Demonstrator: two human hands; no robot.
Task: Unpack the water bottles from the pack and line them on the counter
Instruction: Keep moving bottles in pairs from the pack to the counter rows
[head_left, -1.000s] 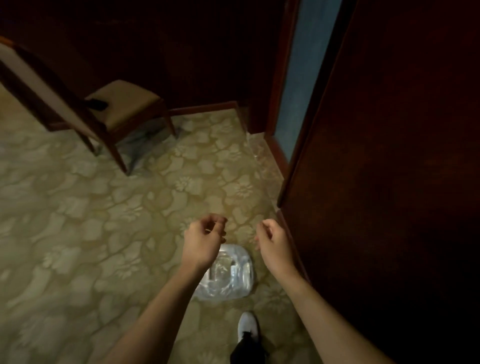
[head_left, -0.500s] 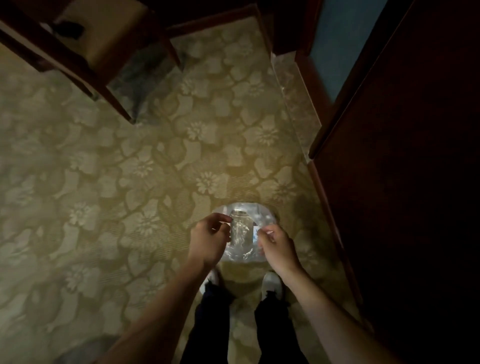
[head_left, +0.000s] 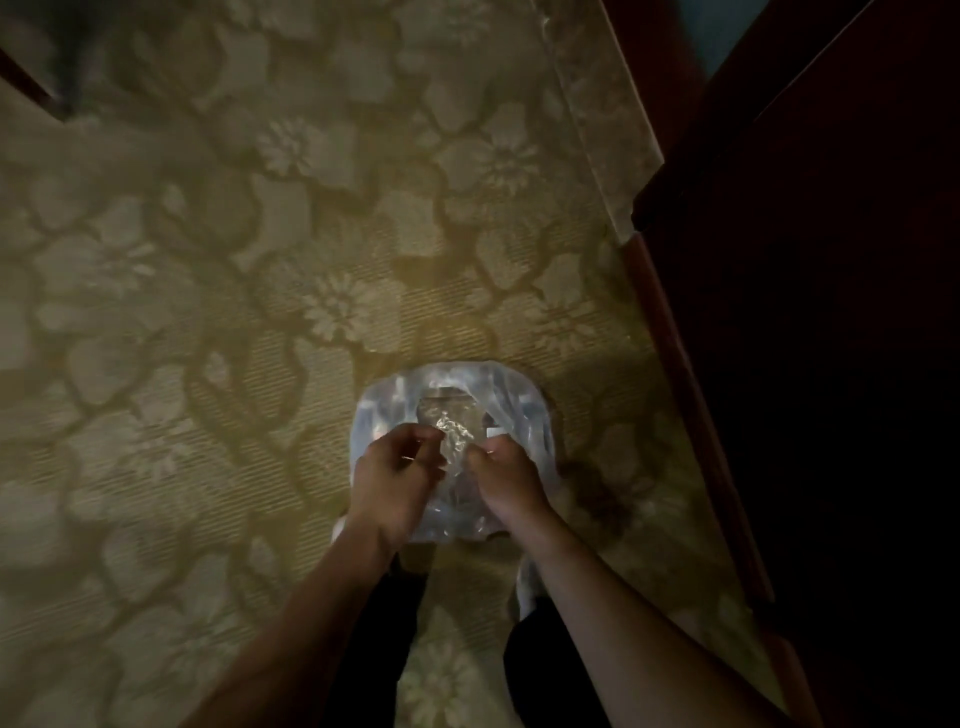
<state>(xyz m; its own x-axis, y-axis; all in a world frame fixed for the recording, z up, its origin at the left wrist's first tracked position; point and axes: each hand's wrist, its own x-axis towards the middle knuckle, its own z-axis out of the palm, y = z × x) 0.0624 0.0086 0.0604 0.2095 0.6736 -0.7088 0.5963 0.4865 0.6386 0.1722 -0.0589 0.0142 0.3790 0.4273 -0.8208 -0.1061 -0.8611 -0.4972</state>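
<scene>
A shrink-wrapped pack of water bottles (head_left: 452, 395) stands on the flowered carpet right in front of my feet, its clear plastic torn open at the top. My left hand (head_left: 395, 478) and my right hand (head_left: 511, 480) are both down on the near half of the pack, fingers curled. Between them a crumpled bit of the wrap (head_left: 454, 431) glints, and both hands seem to pinch it. The bottles inside show only as blurred clear shapes.
Yellow-green floral carpet (head_left: 260, 312) covers the floor. A dark wooden cabinet or wall (head_left: 831, 364) runs along the right, with a reddish skirting at its base. My dark trouser legs and a white shoe (head_left: 527, 592) are just behind the pack.
My head has tipped down and come closer to the pack. Both hands have dropped from above the pack onto its top and closed on the wrap.
</scene>
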